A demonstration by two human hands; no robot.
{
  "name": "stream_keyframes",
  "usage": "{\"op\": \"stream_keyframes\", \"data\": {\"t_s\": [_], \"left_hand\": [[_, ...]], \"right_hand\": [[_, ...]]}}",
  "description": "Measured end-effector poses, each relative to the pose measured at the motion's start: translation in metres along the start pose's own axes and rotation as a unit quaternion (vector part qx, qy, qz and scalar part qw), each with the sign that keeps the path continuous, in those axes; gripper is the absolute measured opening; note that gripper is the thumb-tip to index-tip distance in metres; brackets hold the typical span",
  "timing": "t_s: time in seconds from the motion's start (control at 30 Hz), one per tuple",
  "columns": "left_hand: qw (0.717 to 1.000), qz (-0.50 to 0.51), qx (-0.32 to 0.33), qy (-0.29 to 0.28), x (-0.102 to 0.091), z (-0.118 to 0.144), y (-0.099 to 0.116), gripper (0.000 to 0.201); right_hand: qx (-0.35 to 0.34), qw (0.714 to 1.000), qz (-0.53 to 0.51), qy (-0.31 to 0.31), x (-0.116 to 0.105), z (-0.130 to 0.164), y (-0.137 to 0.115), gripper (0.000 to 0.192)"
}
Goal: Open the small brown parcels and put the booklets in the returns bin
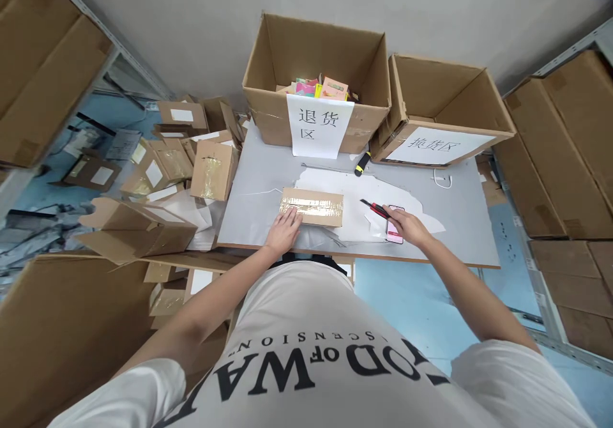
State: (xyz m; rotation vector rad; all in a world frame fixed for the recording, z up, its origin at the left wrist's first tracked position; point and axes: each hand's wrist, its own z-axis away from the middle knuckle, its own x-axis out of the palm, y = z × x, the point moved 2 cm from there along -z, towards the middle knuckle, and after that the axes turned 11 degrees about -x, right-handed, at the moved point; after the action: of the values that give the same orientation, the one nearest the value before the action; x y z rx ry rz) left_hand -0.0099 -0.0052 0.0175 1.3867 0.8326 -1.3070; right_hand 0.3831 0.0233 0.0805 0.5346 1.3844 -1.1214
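Your left hand (283, 231) lies flat, fingers spread, on the near corner of the small flat brown cardboard parcel sealed with clear tape (311, 207), pinning it to the pale grey tabletop (460, 223), I'd judge. At three o'clock from it, your right hand (406, 225) closes loosely on the red-and-black utility knife (374, 208), resting beside a pink phone (394, 230). At twelve o'clock stand two open brown cartons: the labelled carton holding colourful packets (316, 83) and the empty labelled carton (438, 112). Small taped parcels (191, 160) heap at nine o'clock; shelved cartons flank you.
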Motion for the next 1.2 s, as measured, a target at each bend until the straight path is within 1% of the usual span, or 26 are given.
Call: {"op": "stream_keyframes", "data": {"t_s": [0.03,0.07,0.13,0.2,0.23,0.3,0.4,0.43,0.5,0.6,0.67,0.8,0.93,1.07,1.13,1.2], "left_hand": [[1.0,-0.002,0.003,0.002,-0.003,0.0,0.0,0.048],[1.0,-0.002,0.004,0.004,-0.007,0.0,0.0,0.048],[1.0,-0.002,0.001,0.009,-0.015,-0.005,0.0,0.05],[1.0,-0.001,-0.003,0.012,-0.022,-0.015,-0.002,0.058],[1.0,0.001,-0.002,0.013,-0.024,-0.022,-0.003,0.065],[1.0,0.003,0.006,0.012,-0.028,-0.037,-0.005,0.083],[1.0,0.002,0.014,0.0,-0.029,-0.057,-0.01,0.11],[1.0,0.001,0.013,-0.007,-0.028,-0.061,-0.012,0.116],[1.0,-0.001,0.007,-0.023,-0.025,-0.067,-0.013,0.121],[0.999,0.004,-0.007,-0.044,-0.02,-0.07,-0.014,0.12],[0.999,0.012,-0.013,-0.046,-0.018,-0.07,-0.013,0.118],[0.999,0.031,-0.012,-0.022,-0.017,-0.072,-0.014,0.114],[0.999,0.05,-0.002,0.006,-0.018,-0.073,-0.014,0.114],[0.998,0.065,0.001,0.014,-0.018,-0.074,-0.014,0.112],[0.997,0.07,0.003,0.017,-0.016,-0.075,-0.016,0.111],[0.997,0.076,0.01,0.021,-0.013,-0.075,-0.017,0.112]], "right_hand": [[0.03,0.995,-0.082,0.043,0.011,0.002,-0.004,0.05],[0.059,0.981,-0.166,0.078,0.023,0.003,-0.011,0.054],[0.118,0.935,-0.312,0.12,0.049,-0.001,-0.028,0.064],[0.158,0.885,-0.411,0.149,0.071,-0.008,-0.046,0.073],[0.171,0.865,-0.444,0.158,0.08,-0.011,-0.054,0.076],[0.183,0.837,-0.488,0.167,0.094,-0.017,-0.065,0.079],[0.185,0.816,-0.516,0.181,0.104,-0.022,-0.07,0.079],[0.186,0.814,-0.519,0.186,0.105,-0.022,-0.07,0.079],[0.188,0.813,-0.518,0.191,0.106,-0.023,-0.07,0.08],[0.182,0.816,-0.516,0.187,0.105,-0.023,-0.071,0.079],[0.18,0.815,-0.518,0.187,0.104,-0.023,-0.072,0.079],[0.181,0.815,-0.52,0.183,0.102,-0.023,-0.073,0.077],[0.181,0.81,-0.528,0.18,0.099,-0.024,-0.073,0.075],[0.188,0.807,-0.532,0.176,0.098,-0.025,-0.071,0.072],[0.186,0.814,-0.523,0.17,0.097,-0.026,-0.068,0.071],[0.177,0.832,-0.501,0.16,0.095,-0.026,-0.064,0.07]]}}
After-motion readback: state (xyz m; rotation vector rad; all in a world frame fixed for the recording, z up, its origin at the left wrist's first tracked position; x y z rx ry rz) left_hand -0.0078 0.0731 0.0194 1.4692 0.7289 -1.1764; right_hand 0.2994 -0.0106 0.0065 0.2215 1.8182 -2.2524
